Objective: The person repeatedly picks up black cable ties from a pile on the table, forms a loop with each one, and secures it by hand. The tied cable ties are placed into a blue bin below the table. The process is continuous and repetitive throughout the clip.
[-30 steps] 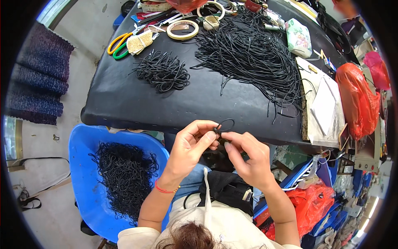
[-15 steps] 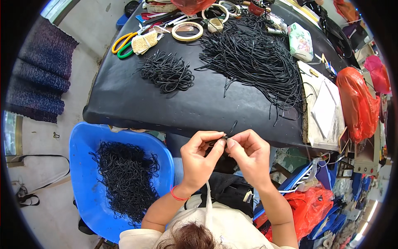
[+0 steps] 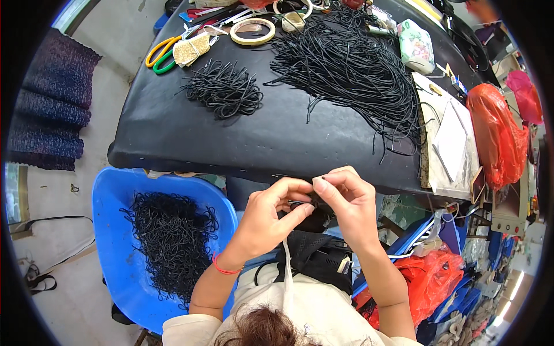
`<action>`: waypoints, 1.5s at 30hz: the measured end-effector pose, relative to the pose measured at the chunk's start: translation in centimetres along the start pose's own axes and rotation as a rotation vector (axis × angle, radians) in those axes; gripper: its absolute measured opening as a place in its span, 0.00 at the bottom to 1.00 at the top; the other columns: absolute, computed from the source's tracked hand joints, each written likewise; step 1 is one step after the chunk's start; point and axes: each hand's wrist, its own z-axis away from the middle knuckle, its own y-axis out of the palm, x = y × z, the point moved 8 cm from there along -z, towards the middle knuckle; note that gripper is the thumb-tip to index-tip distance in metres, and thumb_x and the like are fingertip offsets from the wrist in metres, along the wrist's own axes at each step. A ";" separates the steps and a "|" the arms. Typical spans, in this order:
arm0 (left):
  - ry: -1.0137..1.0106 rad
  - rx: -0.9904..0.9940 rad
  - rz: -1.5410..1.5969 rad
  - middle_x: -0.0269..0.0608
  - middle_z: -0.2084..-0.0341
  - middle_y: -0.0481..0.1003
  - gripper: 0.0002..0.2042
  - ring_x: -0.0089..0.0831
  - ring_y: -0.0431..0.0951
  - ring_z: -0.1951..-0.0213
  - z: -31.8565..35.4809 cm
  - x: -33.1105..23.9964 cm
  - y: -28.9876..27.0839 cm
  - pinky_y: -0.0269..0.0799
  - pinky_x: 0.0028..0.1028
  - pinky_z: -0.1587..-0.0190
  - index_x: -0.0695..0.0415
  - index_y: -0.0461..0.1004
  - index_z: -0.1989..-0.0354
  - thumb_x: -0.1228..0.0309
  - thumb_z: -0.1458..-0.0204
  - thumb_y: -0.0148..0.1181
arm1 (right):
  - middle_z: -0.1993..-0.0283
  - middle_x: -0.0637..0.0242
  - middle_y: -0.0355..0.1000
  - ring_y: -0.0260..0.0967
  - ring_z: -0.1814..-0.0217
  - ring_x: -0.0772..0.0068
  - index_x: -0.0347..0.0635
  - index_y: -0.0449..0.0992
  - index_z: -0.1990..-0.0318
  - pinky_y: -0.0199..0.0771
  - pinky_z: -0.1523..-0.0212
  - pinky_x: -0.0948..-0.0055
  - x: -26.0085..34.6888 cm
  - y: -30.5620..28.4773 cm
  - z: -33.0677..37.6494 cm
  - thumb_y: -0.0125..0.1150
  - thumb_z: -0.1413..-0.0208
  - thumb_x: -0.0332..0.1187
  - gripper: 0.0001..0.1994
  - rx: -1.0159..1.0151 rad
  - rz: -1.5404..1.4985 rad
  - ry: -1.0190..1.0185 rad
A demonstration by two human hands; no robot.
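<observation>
Workroom, cluttered at the right; a black-covered bench (image 3: 190, 141) spans the middle, its near edge just beyond the hands. Nearest: the left hand (image 3: 265, 212) has fingers curled and thumb pressed in, gripping a short black cord (image 3: 298, 202), mostly hidden by the fingers. The right hand (image 3: 350, 199) is closed in a thumb-and-forefinger pinch, a small dark end showing at the tips, apparently the same cord. Whether it is looped or knotted: cannot tell.

Handling (judgement): keep both pinches close together, anchor with the left and let the right do the fine work; draw slack out evenly so the thin cord neither twists nor slips. Bringing the cord out of the finger shadow would help checking.

Beside the left forearm: blue tub (image 3: 112, 271) holding a tangled heap of black cords (image 3: 170, 242). Farther, on the bench: a small cord bundle (image 3: 225, 91) at left, a larger, looser cord pile (image 3: 352, 75) at right, a pale board (image 3: 426, 115) beside it. Farther still: a tape roll (image 3: 253, 42), near orange and green handles (image 3: 149, 57).
</observation>
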 end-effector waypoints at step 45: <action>-0.092 0.011 0.226 0.31 0.75 0.73 0.08 0.12 0.67 0.74 0.3 2.5 1.6 0.65 0.16 0.72 0.63 0.72 0.62 0.70 0.45 0.54 | 0.71 0.70 0.71 0.66 0.68 0.85 0.33 0.72 0.66 0.66 0.66 0.84 -1.8 -0.2 1.3 0.58 0.46 0.32 0.09 0.077 -0.144 0.268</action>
